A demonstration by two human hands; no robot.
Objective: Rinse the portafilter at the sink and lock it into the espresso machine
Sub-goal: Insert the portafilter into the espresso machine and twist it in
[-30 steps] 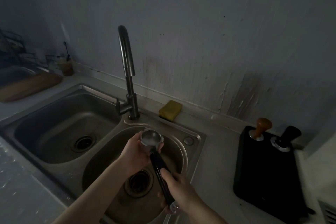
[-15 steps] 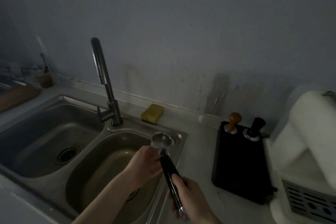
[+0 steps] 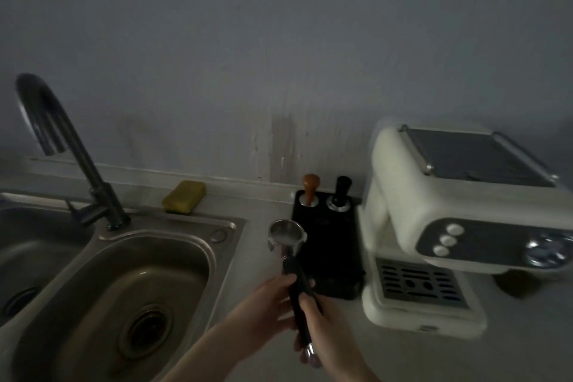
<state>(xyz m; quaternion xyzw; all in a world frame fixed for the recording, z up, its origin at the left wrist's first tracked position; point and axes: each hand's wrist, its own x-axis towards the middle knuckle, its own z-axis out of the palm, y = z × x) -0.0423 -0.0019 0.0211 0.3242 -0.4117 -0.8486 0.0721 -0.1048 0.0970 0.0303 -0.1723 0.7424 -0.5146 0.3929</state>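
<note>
Between sink and machine, I carry the portafilter (image 3: 293,263) by its handle, basket up.

Right hand (image 3: 328,341) fingers wrap tight on the lower handle; left hand (image 3: 266,307) fingers curl shut around the handle just above them, steadying it. Basket end sits up beyond the fingertips, open side up, over the counter edge just past the sink (image 3: 229,226) rim, touching nothing. Two-hand hold likely keeps the long handle level and drips controlled. Espresso machine (image 3: 449,226) stands well right of my fingers; group head underside is hidden, so I can't tell the lug slots. Tamper mat (image 3: 325,245) lies right behind the basket, faucet (image 3: 62,146) far left. Rinse looks done; locking in not yet.
</note>
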